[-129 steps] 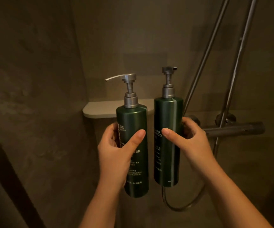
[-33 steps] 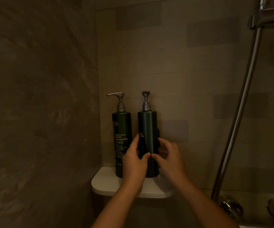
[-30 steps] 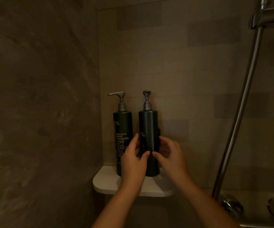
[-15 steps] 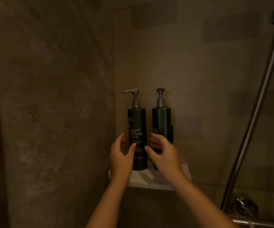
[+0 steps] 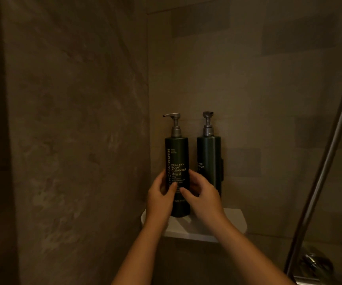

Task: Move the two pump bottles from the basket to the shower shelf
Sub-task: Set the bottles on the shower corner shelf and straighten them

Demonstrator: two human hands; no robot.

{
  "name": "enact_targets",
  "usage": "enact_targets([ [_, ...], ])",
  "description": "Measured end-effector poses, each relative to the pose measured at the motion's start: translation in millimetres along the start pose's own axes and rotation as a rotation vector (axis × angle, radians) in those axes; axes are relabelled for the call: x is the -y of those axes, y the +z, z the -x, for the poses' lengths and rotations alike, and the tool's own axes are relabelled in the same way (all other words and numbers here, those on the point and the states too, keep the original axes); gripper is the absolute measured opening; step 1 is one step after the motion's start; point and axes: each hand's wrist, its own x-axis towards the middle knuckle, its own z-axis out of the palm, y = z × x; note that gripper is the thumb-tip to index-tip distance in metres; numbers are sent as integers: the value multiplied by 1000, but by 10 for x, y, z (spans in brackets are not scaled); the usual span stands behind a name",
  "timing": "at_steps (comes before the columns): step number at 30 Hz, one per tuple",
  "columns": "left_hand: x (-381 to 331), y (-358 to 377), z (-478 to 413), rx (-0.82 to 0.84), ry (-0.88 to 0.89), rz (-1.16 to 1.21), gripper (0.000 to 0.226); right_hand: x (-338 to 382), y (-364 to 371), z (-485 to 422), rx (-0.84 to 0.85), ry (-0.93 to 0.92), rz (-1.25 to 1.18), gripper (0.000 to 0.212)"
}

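Observation:
Two dark green pump bottles stand upright side by side on the white corner shower shelf [image 5: 234, 224]. The left one, the body cleanser bottle [image 5: 176, 155], has its silver spout pointing left. The right one, the shampoo bottle [image 5: 208, 159], stands free against the back wall. My left hand [image 5: 160, 199] and my right hand [image 5: 204, 197] both wrap the lower half of the body cleanser bottle, thumbs meeting across its front. The bottle's base rests on the shelf. No basket is in view.
A tiled wall [image 5: 73, 130] closes in on the left and another behind the shelf. A slanted metal shower rail [image 5: 328, 161] runs up the right side, with a chrome valve [image 5: 316, 262] at its foot.
Both hands left the shampoo bottle and shifted left onto the body cleanser bottle. The camera view has moved right to left, so the shelf sits further right in the frame.

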Motion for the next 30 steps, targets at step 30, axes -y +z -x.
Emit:
enact_targets([
  [30, -7, 41, -24, -124, 46, -183, 59, -141, 75, -40, 74, 39, 15, 52],
])
